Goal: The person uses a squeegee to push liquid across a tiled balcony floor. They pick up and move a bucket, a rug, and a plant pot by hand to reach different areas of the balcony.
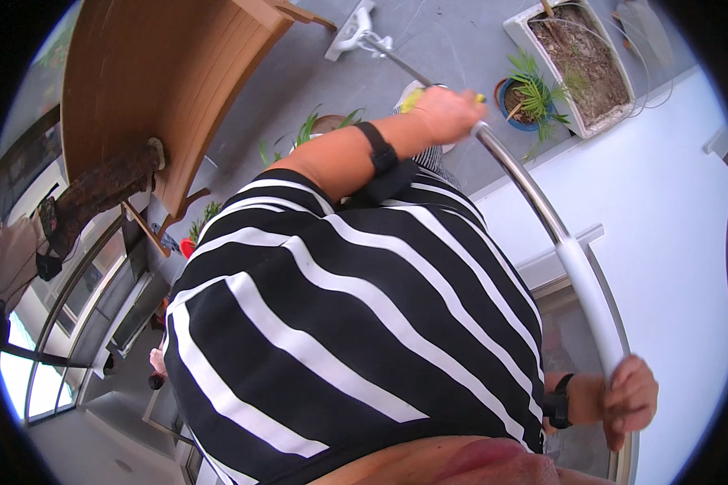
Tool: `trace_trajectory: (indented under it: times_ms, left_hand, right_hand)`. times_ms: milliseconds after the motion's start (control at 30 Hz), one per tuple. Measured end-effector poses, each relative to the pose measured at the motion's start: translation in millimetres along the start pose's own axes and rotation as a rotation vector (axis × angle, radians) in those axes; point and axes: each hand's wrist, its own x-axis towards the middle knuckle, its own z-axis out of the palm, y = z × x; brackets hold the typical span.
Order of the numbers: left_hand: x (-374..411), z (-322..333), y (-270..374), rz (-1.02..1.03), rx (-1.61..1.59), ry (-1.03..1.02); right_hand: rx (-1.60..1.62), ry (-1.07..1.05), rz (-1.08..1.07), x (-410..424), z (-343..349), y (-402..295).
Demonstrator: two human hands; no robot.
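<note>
A long pole with a metal shaft and a white grip sleeve runs from upper middle to lower right. Its far end carries a white plastic head, of a floor mop or squeegee, on the grey floor. My left hand, with a black band on the wrist, is closed around the metal shaft. Near the top end of the white sleeve, my right hand grips the pole, also with a black wristband. Part of a yellow and white shoe shows beyond my left forearm.
A curved wooden bench stands at upper left, a person beside it. At upper right are a soil-filled planter and a blue-potted plant, near a white wall. Another potted plant lies behind my left arm.
</note>
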Motion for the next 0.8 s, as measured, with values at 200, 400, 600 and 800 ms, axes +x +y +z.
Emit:
trace_trajectory:
  times_ms: [200, 400, 600, 800]
  left_hand:
    - [8, -4, 2, 0.007, -0.085, -0.054]
    - [49, -41, 36, 0.301, -0.167, -0.112]
    - [80, -104, 0, 0.382, -0.047, -0.165]
    - [117, -158, -120, 0.051, 0.120, -0.049]
  right_hand:
    - [-0.111, -0.103, 0.090, 22, -11, -22]
    - [-0.167, 0.390, -0.134, 59, 41, -70]
    - [0.081, 0.804, -0.634, 122, 85, -27]
    - [-0.253, 0.229, -0.217, 144, 44, 22]
